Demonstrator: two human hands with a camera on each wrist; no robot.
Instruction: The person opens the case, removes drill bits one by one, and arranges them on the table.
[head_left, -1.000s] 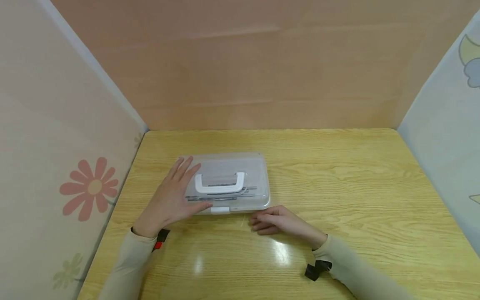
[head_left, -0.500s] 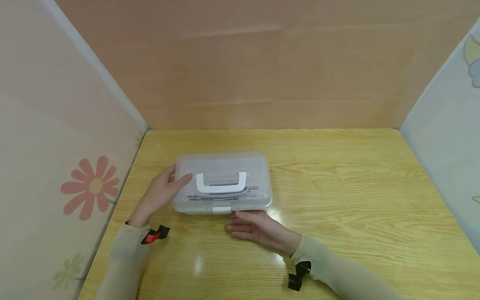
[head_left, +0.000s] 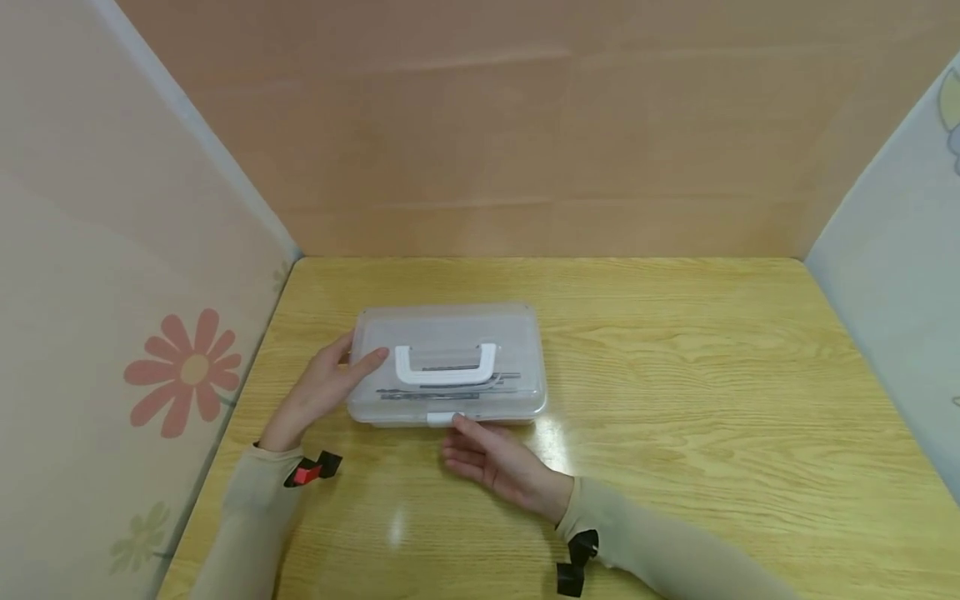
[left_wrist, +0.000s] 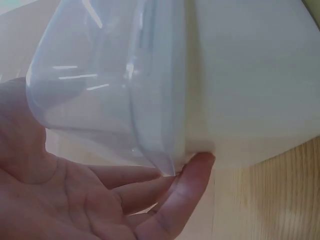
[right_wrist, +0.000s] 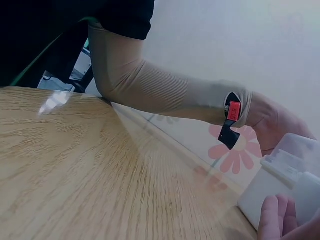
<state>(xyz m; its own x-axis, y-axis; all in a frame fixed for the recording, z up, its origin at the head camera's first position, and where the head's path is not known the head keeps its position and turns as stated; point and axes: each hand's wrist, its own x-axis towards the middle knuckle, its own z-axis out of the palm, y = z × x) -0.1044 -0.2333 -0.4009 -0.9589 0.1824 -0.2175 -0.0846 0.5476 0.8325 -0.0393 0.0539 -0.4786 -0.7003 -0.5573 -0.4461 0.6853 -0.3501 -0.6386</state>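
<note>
A clear-lidded plastic storage box sits on the table, lid down, with a white carrying handle lying flat on top. Thin dark rod-like items show through the lid; their kind is unclear. My left hand holds the box's left end, thumb on the lid and fingers against the side wall, as the left wrist view also shows. My right hand is at the front, its thumb touching the white latch. Its other fingers extend loosely before the white lower wall.
The wood-grain table stretches well to the right of the box. A tan back wall closes off the far side. A flower-printed panel stands along the left edge, and a pale panel along the right.
My left hand has moved from over the lid to the box's left end. The right hand has shifted left along the front, its thumb arriving at the latch. The box has barely moved.
</note>
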